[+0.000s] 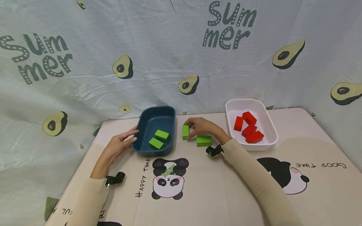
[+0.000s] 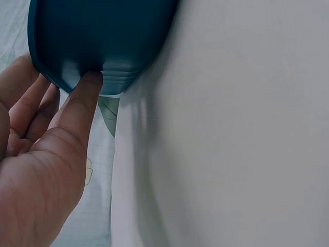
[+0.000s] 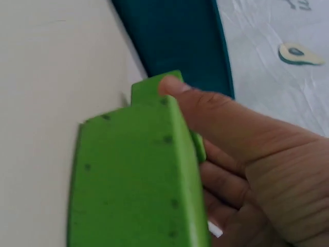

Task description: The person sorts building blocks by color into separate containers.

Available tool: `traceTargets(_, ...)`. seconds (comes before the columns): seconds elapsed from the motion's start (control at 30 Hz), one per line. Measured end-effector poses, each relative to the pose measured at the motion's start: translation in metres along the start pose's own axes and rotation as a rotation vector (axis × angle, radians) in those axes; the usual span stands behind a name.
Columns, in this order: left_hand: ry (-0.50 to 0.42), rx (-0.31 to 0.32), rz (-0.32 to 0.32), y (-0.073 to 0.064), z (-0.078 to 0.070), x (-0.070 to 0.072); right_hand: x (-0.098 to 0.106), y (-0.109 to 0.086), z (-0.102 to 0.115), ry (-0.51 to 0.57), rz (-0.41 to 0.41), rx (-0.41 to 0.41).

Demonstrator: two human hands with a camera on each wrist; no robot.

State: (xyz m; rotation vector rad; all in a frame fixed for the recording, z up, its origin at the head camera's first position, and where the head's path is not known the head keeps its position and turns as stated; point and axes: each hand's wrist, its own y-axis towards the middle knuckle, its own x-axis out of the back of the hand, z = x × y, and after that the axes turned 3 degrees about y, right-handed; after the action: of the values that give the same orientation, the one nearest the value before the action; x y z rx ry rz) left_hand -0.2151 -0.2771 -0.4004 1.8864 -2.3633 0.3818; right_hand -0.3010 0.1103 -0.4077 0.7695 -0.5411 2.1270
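Observation:
My left hand rests against the near-left side of a dark blue plastic bin, its fingers fairly straight. In the left wrist view, the thumb touches the bin's outer wall. Two green blocks lie inside the bin. Just right of the bin, my right hand pinches another green block between thumb and fingers. A further green block lies on the table beneath that hand; it looms large in the right wrist view, partly covering the held block.
A white bin with several red blocks stands at the back right, behind my right forearm. The table has a printed panda cover. A light cloth with avocado prints hangs behind the table's back edge.

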Motion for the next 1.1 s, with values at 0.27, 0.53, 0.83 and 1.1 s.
traceTargets(0.27, -0.008, -0.003, 0.002, 0.002, -0.001, -0.001, -0.003, -0.002, -0.004, 0.075, 0.019, 0.072)
traceTargets(0.53, -0.030, 0.004, -0.003, 0.000, -0.001, -0.001, -0.006, 0.002, -0.010, 0.049, 0.001, 0.076)
traceTargets(0.83, -0.031, 0.000, 0.001, 0.000, 0.000, -0.002, -0.007, -0.001, -0.003, -0.027, -0.043, 0.103)
traceTargets(1.1, -0.047, -0.002, 0.004, -0.001, 0.000, 0.000, 0.000, -0.007, 0.002, 0.005, -0.062, 0.089)
